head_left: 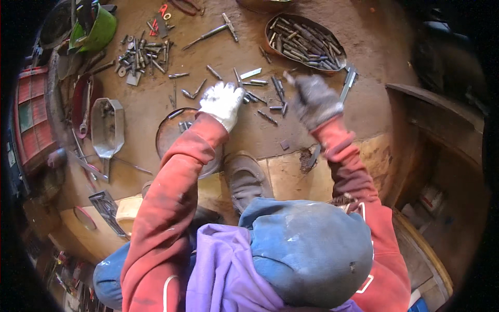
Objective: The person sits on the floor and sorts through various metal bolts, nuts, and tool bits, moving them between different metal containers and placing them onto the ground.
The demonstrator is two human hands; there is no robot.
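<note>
Loose steel drill bits (278,89) on the brown ground, scattered btwn the two gloves, lying every which way! L hand (222,101), white glove, is right at their L edge, fingers curled down; tips hidden, so can't tell if it's got anything. R hand (316,99), dark grubby glove, is just beyond their R side, badly blurred; can't tell if it's gripping or free.

Risk here: bits look round, so a knock from either glove could prob. roll a few away; sharp edges, if any, might snag the fabric. R hand's also nr the oval tray (268,35), heaped w/ more bits; a careless sleeve or knuckle could tip some out and mix the lots.

Further out: round pan (165,138) partly under the L forearm, easily bumped; T-handle tool (210,34) up top; bit pile (140,57) w/ washers, upper L.
</note>
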